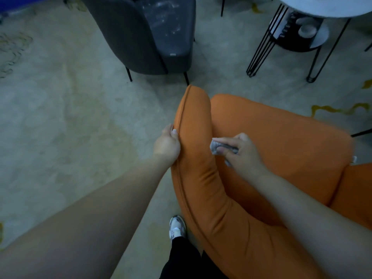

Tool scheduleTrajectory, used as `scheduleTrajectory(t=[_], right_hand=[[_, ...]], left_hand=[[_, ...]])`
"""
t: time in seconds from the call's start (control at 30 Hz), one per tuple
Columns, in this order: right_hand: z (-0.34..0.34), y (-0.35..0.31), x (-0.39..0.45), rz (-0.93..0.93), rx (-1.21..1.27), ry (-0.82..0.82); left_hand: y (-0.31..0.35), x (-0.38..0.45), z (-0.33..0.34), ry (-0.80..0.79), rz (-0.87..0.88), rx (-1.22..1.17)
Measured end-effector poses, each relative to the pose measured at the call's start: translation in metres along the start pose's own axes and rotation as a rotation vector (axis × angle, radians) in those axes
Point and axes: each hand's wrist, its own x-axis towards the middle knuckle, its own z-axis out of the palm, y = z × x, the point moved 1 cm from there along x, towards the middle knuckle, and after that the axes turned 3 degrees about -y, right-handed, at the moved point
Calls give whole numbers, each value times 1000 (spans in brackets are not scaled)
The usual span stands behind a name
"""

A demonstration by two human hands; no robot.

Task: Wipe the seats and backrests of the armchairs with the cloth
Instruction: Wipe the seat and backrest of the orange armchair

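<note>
Gripping the outer edge of the orange armchair (201, 178) backrest with the left hand (167, 147), fingers curling over the piped seam. Pinching a small grey cloth (218, 147) in the right hand (239, 153), thumb and fingers closing around it, pressing it against the inner face of the backrest just above the seat. Standing behind that chair on a pale patterned carpet (60, 117), one white sneaker (177, 228) showing beside the chair's base. Facing a dark grey armchair (145, 37) farther off, its seat looking smudged with pale marks. Sitting at the upper right, a round side surface (326, 7) on thin black wire legs, with a lower shelf holding blurred items.
</note>
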Motion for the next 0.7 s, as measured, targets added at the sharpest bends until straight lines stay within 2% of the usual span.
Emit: scheduleTrajectory(t=[0.23, 0.4, 0.53, 0.7], right_hand=[[-23, -41, -10, 52, -23, 112], [-22, -74, 5, 64, -95, 140], [3, -111, 22, 57, -103, 230], [57, -163, 53, -16, -214, 250]], left_hand=[[-14, -44, -45, -42, 217, 434], [-22, -46, -89, 23, 351, 670], [-26, -30, -136, 24, 447, 830], [-41, -2, -203, 8, 526, 891]])
